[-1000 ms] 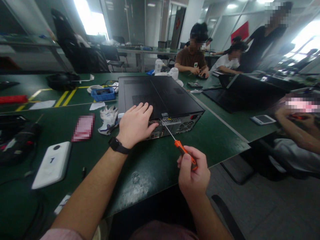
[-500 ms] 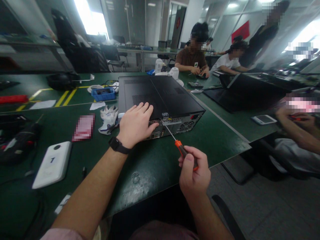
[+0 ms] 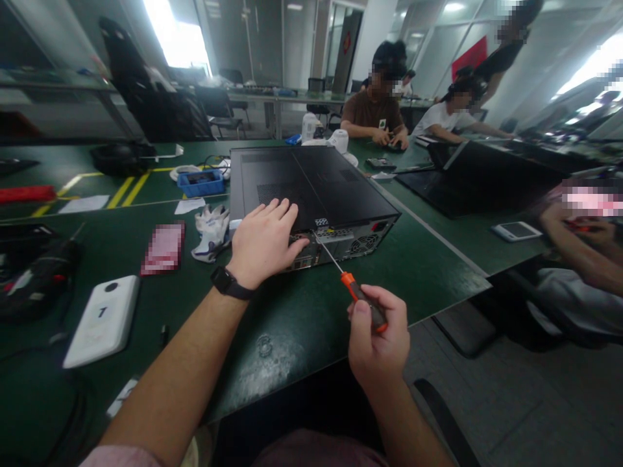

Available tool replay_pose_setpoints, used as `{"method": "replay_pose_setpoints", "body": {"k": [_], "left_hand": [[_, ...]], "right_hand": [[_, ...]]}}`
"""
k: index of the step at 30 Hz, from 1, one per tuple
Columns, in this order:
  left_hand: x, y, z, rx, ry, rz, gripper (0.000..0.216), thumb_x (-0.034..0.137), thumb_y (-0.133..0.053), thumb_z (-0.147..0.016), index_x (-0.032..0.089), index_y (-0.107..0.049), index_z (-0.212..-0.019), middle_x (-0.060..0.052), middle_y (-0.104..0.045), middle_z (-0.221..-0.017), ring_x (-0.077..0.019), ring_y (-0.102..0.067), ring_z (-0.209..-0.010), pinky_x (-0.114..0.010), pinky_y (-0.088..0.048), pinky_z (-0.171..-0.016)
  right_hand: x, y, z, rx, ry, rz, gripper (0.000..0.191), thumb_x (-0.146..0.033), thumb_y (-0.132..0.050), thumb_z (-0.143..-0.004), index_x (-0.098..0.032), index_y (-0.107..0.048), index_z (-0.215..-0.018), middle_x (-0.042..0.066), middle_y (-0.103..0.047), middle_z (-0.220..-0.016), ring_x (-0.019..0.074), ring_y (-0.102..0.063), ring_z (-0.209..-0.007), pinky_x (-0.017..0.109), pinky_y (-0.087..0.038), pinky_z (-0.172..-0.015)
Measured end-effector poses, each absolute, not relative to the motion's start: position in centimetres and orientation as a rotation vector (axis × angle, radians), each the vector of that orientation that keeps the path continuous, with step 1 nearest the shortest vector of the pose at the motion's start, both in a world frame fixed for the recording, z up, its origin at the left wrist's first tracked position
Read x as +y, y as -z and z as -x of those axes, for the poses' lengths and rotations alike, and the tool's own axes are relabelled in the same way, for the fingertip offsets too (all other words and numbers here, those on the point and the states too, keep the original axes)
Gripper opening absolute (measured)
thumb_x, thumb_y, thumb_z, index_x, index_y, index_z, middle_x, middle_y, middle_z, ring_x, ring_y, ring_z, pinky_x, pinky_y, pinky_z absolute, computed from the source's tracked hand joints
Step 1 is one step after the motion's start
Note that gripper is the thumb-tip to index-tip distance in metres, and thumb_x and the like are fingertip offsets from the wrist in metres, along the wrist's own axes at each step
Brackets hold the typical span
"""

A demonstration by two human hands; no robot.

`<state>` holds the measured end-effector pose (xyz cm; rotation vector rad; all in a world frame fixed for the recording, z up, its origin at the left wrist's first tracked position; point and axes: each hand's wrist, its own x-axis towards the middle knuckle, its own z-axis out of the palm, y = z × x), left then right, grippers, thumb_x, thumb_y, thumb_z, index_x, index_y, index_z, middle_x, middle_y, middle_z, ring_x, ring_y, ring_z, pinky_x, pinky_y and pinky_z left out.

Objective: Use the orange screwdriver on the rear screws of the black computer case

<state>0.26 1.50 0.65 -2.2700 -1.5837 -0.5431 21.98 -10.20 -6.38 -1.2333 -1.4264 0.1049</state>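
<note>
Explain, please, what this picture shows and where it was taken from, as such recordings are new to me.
There is no machine here: the picture comes from a camera worn on a person's head, looking forward and down at their own two bare hands. The left hand, with a black watch on the wrist, lies flat on a black computer case that rests on a green table. The right hand grips an orange-handled screwdriver, its tip at the case's rear panel. Left of the case lie white gloves, a blue tray and a white device. Other people sit at the tables beyond.
</note>
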Motion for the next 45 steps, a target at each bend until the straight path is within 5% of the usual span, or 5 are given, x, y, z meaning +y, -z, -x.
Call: {"method": "replay_pose_setpoints", "body": {"k": [4, 14, 24, 31, 45], "left_hand": [[1.5, -0.8, -0.3, -1.586, 0.539, 2.277, 0.063, 0.044, -0.07, -0.104, 0.008, -0.064, -0.156, -0.022, -0.066, -0.163, -0.0395, -0.062, -0.153, -0.052, -0.049, -0.128], [1.5, -0.8, -0.3, -1.599, 0.55, 2.287, 0.062, 0.044, -0.071, -0.104, 0.01, -0.064, -0.155, -0.021, -0.066, -0.163, -0.0385, -0.061, -0.153, -0.052, -0.048, -0.129], [1.5, -0.8, -0.3, -1.606, 0.534, 2.283, 0.063, 0.044, -0.07, -0.104, 0.01, -0.064, -0.156, -0.022, -0.065, -0.164, -0.0388, -0.061, -0.153, -0.053, -0.049, -0.129], [1.4, -0.9, -0.3, -1.609, 0.559, 2.296, 0.062, 0.044, -0.071, -0.103, 0.014, -0.064, -0.157, -0.02, -0.065, -0.164, -0.038, -0.06, -0.155, -0.053, -0.047, -0.13], [1.4, -1.0, -0.3, -1.6, 0.539, 2.296, 0.062, 0.043, -0.07, -0.104, 0.009, -0.064, -0.155, -0.022, -0.065, -0.164, -0.0399, -0.061, -0.153, -0.053, -0.049, -0.128]], "right_hand": [[-10.2, 6.9, -22.0, -1.416, -0.236, 1.203, 0.023, -0.032, -0.062, -0.11, -0.024, -0.069, -0.13, -0.003, -0.072, -0.076, 0.015, -0.07, -0.057, 0.028, -0.058, -0.057], [-10.1, 6.1, -22.4, -1.526, -0.052, 1.093, 0.029, -0.021, -0.063, -0.102, -0.025, -0.067, -0.131, 0.005, -0.074, -0.106, 0.021, -0.078, -0.091, 0.037, -0.066, -0.08], [-10.4, 6.5, -22.0, -1.431, -0.179, 1.204, 0.02, -0.027, -0.059, -0.11, -0.024, -0.07, -0.127, -0.004, -0.072, -0.077, 0.0134, -0.069, -0.057, 0.026, -0.059, -0.057], [-10.6, 6.5, -22.1, -1.452, -0.143, 1.215, 0.029, -0.028, -0.068, -0.102, -0.024, -0.069, -0.131, 0.006, -0.079, -0.106, 0.0189, -0.077, -0.077, 0.035, -0.065, -0.069], [-10.3, 5.8, -21.9, -1.485, -0.055, 1.187, 0.024, -0.023, -0.068, -0.1, -0.024, -0.069, -0.124, 0.003, -0.078, -0.099, 0.0179, -0.076, -0.074, 0.032, -0.063, -0.068]]}}
